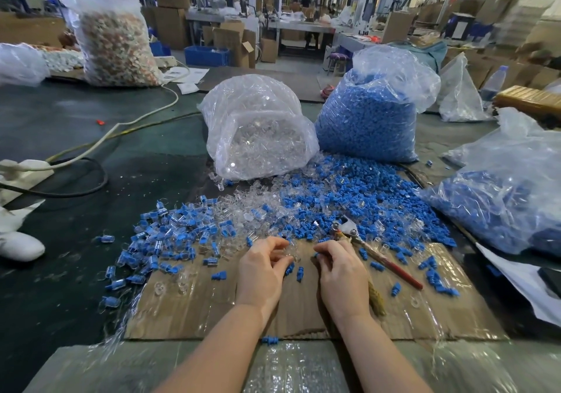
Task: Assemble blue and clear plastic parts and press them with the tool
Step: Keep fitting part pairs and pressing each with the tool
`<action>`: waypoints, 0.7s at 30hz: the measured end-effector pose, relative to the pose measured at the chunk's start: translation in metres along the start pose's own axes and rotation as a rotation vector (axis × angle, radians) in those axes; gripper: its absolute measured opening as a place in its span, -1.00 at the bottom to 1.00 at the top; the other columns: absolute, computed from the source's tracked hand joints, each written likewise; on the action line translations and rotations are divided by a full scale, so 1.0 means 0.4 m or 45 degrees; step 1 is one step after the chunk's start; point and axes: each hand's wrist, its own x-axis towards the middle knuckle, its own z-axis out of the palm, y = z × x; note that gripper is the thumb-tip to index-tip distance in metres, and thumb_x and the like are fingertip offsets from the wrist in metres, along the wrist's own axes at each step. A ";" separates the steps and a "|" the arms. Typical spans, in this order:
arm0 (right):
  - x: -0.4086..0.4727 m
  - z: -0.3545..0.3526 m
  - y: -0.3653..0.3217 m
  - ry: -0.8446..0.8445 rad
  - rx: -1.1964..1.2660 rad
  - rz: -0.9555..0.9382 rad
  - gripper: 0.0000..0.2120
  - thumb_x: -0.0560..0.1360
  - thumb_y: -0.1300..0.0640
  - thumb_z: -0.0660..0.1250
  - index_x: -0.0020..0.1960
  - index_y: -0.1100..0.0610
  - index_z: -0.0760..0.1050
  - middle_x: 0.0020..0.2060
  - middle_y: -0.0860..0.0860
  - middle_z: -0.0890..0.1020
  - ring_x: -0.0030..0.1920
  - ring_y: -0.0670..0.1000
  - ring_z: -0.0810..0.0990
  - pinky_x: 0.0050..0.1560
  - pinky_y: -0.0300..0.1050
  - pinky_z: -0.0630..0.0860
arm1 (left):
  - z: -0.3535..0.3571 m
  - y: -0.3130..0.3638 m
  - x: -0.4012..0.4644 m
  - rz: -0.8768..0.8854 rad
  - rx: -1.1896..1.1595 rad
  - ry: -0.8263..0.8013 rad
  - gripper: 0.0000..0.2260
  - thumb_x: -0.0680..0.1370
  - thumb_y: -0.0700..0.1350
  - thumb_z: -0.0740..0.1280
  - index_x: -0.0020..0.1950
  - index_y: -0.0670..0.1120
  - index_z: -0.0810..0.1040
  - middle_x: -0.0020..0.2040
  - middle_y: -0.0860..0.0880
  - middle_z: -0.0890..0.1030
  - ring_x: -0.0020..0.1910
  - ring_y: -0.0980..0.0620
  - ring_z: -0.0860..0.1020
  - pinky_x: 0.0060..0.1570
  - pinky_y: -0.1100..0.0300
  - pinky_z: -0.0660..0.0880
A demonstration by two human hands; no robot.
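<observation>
At the left of the frame a pile of joined pieces (158, 241) lies on the dark surface (76, 271); each looks like a blue part set in a clear one. Next to it, low in the middle, is a flat sheet of cardboard (188, 310). Both hands are over it.

The left hand (261, 274) has its fingers curled in. They pinch a small clear part (292, 248) at the tips. Two loose blue parts (295, 271) lie just under the fingers. The right hand (341, 271) is close beside it, fingers curled too. A bit of blue shows at the tips, so I think it pinches a blue part, but it is too small to be sure.

The step looks like pushing blue into clear. To do it well, bring the two tips together slowly, line up the blue end with the open end of the clear part, and push straight, not crooked.

Just right of the hands lies the tool (373, 250), with a metal head and a red handle. It is near enough to grab for the squeeze. Behind, in the middle, are a bag of clear parts (258, 125) and a bag of blue parts (370, 119).
</observation>
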 end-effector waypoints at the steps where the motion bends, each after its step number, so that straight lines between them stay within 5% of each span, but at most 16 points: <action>1: 0.000 0.000 0.001 0.000 -0.002 0.000 -0.90 0.51 0.29 0.29 -0.06 0.17 0.57 -0.12 -0.03 0.54 -0.16 -0.05 0.49 -0.09 -0.22 0.42 | 0.000 -0.001 0.001 0.029 0.028 0.000 -0.78 0.46 -0.26 0.40 0.05 -0.03 0.57 -0.10 0.13 0.52 -0.14 0.29 0.49 -0.13 0.57 0.42; 21: 0.000 0.007 0.007 -0.004 -0.036 0.019 -0.94 0.52 0.14 0.32 -0.13 0.10 0.49 -0.21 -0.13 0.48 -0.17 -0.11 0.42 -0.17 -0.29 0.28 | -0.001 0.004 -0.003 0.084 0.115 -0.070 -0.92 0.51 -0.17 0.34 -0.09 0.02 0.50 -0.18 0.15 0.51 -0.17 0.27 0.47 -0.21 0.50 0.41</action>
